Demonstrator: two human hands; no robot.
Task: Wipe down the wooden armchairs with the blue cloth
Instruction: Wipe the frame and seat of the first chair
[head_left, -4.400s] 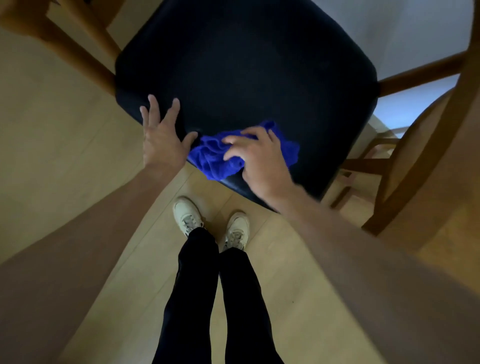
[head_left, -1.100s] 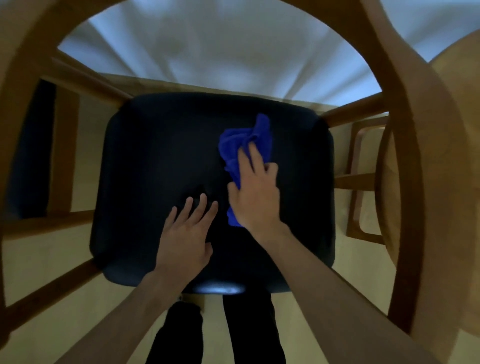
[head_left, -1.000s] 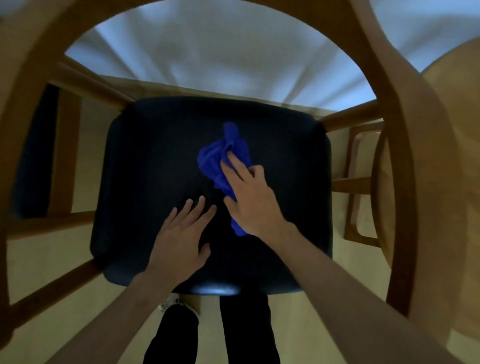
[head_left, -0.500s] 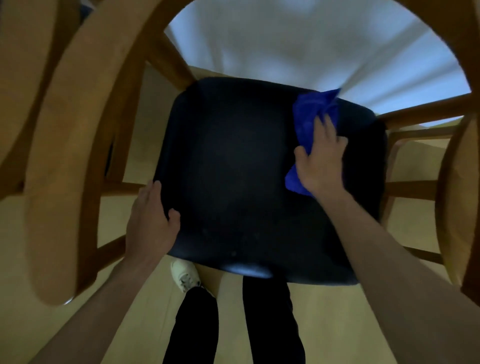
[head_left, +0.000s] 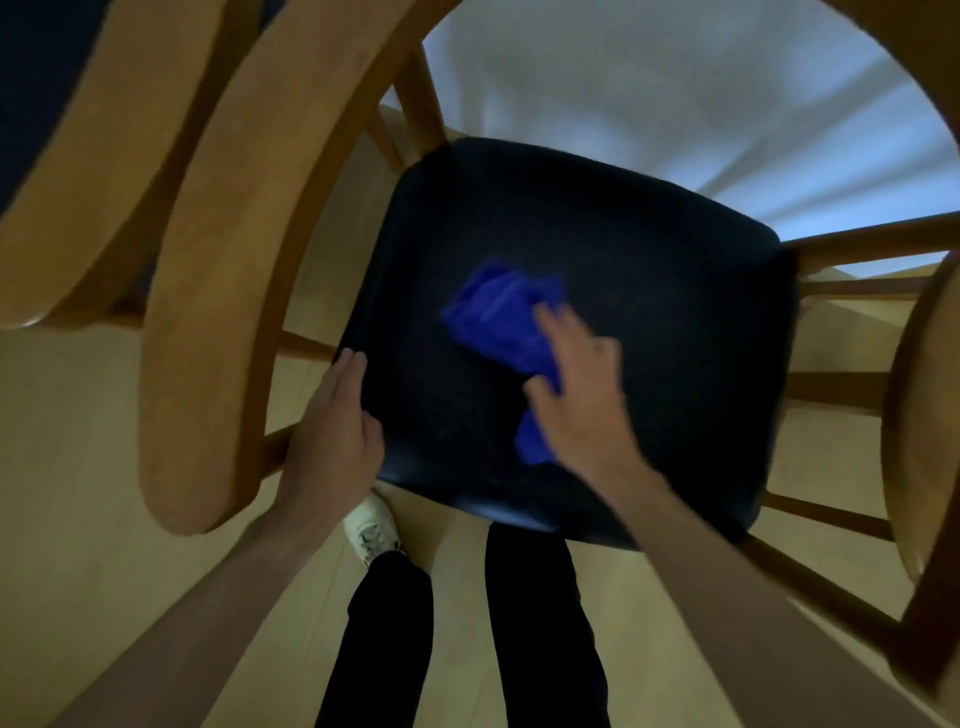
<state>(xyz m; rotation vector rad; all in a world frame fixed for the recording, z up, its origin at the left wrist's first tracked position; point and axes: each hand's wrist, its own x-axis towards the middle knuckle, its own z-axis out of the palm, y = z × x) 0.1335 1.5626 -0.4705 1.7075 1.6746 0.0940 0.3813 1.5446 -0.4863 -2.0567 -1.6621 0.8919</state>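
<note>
A wooden armchair fills the view, its black seat cushion (head_left: 649, 270) in the middle and its curved left armrest (head_left: 208, 312) close to the camera. The crumpled blue cloth (head_left: 498, 317) lies on the middle of the cushion. My right hand (head_left: 582, 395) presses flat on the cloth with straight fingers, covering its near part. My left hand (head_left: 332, 426) rests on the cushion's left front edge, fingers along the side and thumb on top.
A second wooden chair's arm (head_left: 88, 171) curves at the far left, and another chair's arm (head_left: 924, 415) stands at the right. White fabric (head_left: 675, 104) hangs behind the seat. My legs and one white shoe (head_left: 371, 530) stand on the pale wood floor below the seat.
My right hand has slid the blue cloth from the seat's back right corner to its middle. My left hand keeps its place on the left front edge.
</note>
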